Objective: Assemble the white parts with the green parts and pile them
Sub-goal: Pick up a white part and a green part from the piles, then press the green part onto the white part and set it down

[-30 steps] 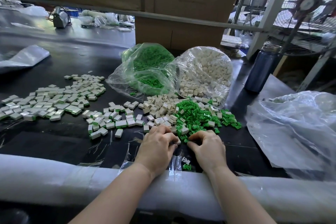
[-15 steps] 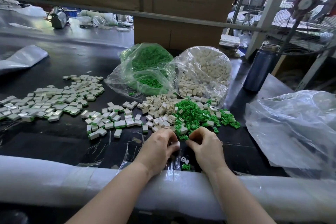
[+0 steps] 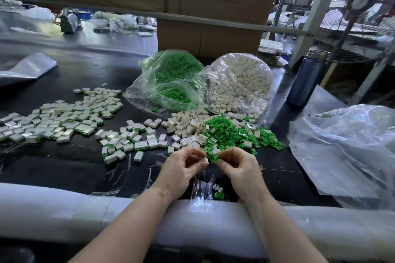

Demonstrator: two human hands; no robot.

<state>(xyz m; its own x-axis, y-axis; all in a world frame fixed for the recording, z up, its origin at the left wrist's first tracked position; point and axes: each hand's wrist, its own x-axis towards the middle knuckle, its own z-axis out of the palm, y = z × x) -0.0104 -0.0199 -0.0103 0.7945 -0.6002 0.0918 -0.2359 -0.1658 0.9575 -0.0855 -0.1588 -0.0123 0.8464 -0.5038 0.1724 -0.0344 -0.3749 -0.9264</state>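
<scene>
head view looked down on a black worktable [image 3: 64,168] with a padded white edge [image 3: 64,209] along the near side. at the back stood cardboard boxes [image 3: 209,34], with a dark blue bottle [image 3: 307,79] to the right and a fan [image 3: 361,6] behind it. a crumpled clear plastic sheet [image 3: 346,156] lay at the right, well apart from the hands. two clear bags sat side by side mid-table: the bag of green parts [image 3: 171,83] on the left, the bag of white parts [image 3: 241,83] on the right, both spilling forward. in front of them lay a loose heap of white parts [image 3: 188,126] touching a heap of green parts [image 3: 228,132]. assembled pieces [image 3: 55,121] were spread in a wide patch at the left, with a smaller cluster [image 3: 126,141] nearer the middle. the left hand [image 3: 181,168] was curled, its fingertips pinching a white part [image 3: 205,160]. the right hand [image 3: 239,166] was curled too, pinching a green part [image 3: 214,158] just beside that white part; whether the two parts touched could not be told. both hands hovered just before the green heap, above a strip of clear film [image 3: 201,190], with two stray small parts [image 3: 219,192], one white and one green, lying between the wrists.
</scene>
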